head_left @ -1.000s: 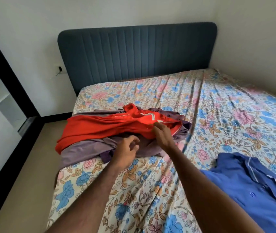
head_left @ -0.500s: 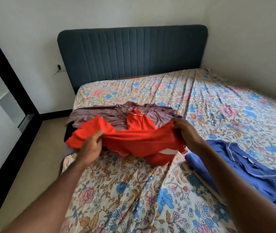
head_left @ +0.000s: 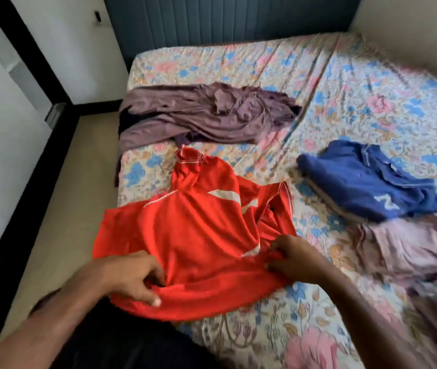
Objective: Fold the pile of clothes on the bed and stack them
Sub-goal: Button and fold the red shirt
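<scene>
A red shirt (head_left: 196, 233) with white stripes lies spread near the bed's front left edge. My left hand (head_left: 132, 275) grips its near hem on the left, and my right hand (head_left: 291, 257) pinches the fabric on the right side. Behind it, a crumpled pile of mauve-purple clothes (head_left: 206, 113) lies across the floral bed sheet (head_left: 358, 89). To the right, a blue shirt (head_left: 366, 182) rests on top of a pale mauve garment (head_left: 411, 246).
The bed's left edge drops to a beige floor (head_left: 60, 209). A dark blue padded headboard (head_left: 225, 17) stands at the back, with a black-framed sliding door (head_left: 25, 57) on the left and a wall on the right.
The red shirt was lifted off the purple pile, pulled toward me and laid down on the sheet. My view has tilted downward and closer to the bed.
</scene>
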The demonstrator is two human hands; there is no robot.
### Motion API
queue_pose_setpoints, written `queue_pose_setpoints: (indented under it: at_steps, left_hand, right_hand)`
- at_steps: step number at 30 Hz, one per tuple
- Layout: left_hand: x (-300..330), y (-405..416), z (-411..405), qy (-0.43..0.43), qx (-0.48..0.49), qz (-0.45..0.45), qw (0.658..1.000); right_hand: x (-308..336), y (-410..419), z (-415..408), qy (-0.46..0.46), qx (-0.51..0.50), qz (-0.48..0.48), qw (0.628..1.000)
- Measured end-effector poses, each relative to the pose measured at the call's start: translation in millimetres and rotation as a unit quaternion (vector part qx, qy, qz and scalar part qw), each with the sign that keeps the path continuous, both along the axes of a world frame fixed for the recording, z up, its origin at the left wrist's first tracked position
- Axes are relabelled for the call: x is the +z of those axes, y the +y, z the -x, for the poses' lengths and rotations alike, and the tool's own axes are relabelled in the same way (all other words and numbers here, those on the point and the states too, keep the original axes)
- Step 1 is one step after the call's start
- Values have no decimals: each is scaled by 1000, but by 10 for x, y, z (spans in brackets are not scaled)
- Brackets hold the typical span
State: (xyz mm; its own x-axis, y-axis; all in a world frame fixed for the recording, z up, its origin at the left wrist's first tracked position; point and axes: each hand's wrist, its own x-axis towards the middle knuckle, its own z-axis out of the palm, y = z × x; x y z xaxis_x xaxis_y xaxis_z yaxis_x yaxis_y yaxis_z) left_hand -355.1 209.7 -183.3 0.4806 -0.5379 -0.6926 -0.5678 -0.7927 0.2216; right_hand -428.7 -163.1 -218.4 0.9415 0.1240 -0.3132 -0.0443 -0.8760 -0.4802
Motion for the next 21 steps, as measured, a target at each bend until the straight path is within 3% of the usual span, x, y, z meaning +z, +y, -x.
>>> queue_pose_setpoints:
  at_steps: [2,4,6,9,13,15,18,19,21]
  left_hand:
    - [-77,-314,65,-53,20,125,991]
    - [-101,-757,184,-107,65,307,944]
    - [-127,-1197,335,-118,96,418,896]
    - [-496,-1530,496,-120,148,432,882]
    - [-1004,-1487,758,-240,173,436,850]
    - [-1055,-1458,823,-274,162,436,842]
    - [-1043,-1365,862,-304,156,417,842]
    - [-1046,-1328,864,-317,154,408,842]
    - [-1046,-1294,874,-320,169,406,839]
  right_hand:
    - [-70,-42,174,-16,-75,-22,997]
    - [8,-53,282,-11,-76,-50,996]
    - [130,-40,359,9,-52,-34,998]
    - [284,-121,422,22,-44,37,998]
    - [304,-146,504,54,-44,101,992]
    - [254,-81,518,25,-61,44,997]
    - [192,74,398,-50,-269,-122,954]
    - [191,141,320,-52,-315,-146,936]
    - [139,223,150,-40,-321,-129,937]
